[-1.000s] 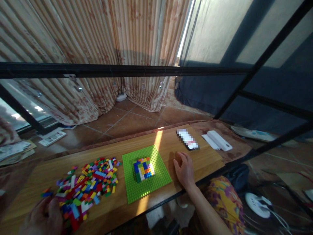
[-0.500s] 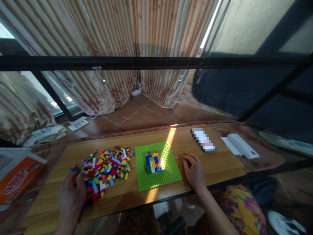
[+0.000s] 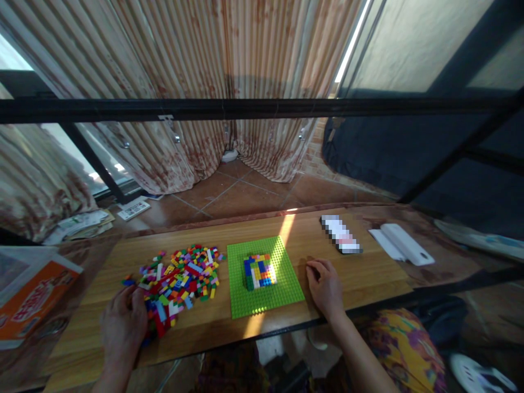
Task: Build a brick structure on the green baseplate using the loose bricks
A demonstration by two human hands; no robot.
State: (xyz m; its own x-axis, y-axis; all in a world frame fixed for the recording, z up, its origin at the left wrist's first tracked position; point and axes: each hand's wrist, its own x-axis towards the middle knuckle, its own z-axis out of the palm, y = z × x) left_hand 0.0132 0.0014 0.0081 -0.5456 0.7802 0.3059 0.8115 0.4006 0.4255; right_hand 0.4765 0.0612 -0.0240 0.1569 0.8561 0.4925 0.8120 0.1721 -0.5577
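Note:
My left hand [image 3: 124,322] rests at the near left edge of a loose pile of small toy building bricks [image 3: 184,278] in many colours. Its fingers are curled downward, and whatever they may hold is hidden. On the wooden table, right of the pile, lies a green baseplate [image 3: 241,305]. A low block of mixed-colour bricks [image 3: 258,271] sits near its middle. My right hand [image 3: 326,289] rests on the table just past the baseplate's right edge, fingers curled in against the thumb, with nothing visible in them.
A phone [image 3: 340,234] with a blurred screen lies at the table's back right. Beyond the right end is a white flat object [image 3: 403,244]. An orange and white box [image 3: 35,297] stands left of the table [image 3: 204,338]. A dark rail [image 3: 262,108] crosses before the curtains.
The view has shifted slightly, moving the left side a little to the right. My left hand stays at the pile's edge with curled fingers; the right hand and the bricks on the baseplate look unchanged.

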